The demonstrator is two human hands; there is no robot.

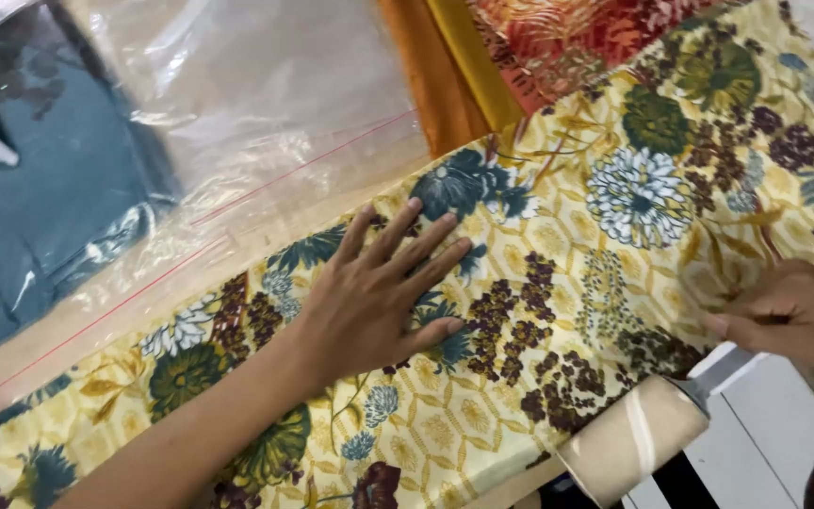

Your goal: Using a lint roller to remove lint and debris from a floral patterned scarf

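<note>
While only the head view is given, every line below is read from it, with places told against the floral cloth.

Floral cloth: the yellow cloth (558, 273) with blue, white and maroon flowers lies folded in a long band across the surface, running from lower left to upper right.

Left hand: the left hand (379, 292) lies flat on the middle of the cloth, fingers spread and straight, its grip open and closed on nothing; it seems to press the cloth down so that it stays smooth and does not slide.

Right hand: the right hand (793, 316) sits at the cloth's near right edge, its grip closed on the handle of the lint roller (635, 438).

Lint roller: its pale drum hangs just off the cloth's near edge, below and left of the right hand, angled toward the print; whether it touches the cloth cannot be told.

Plastic bag: a clear bag (237, 104) with a red line lies beyond the cloth's far edge, with a teal garment (40, 207) under it.

Orange cloth: an orange-red patterned cloth (558, 47) lies beyond the floral cloth's upper end.
</note>
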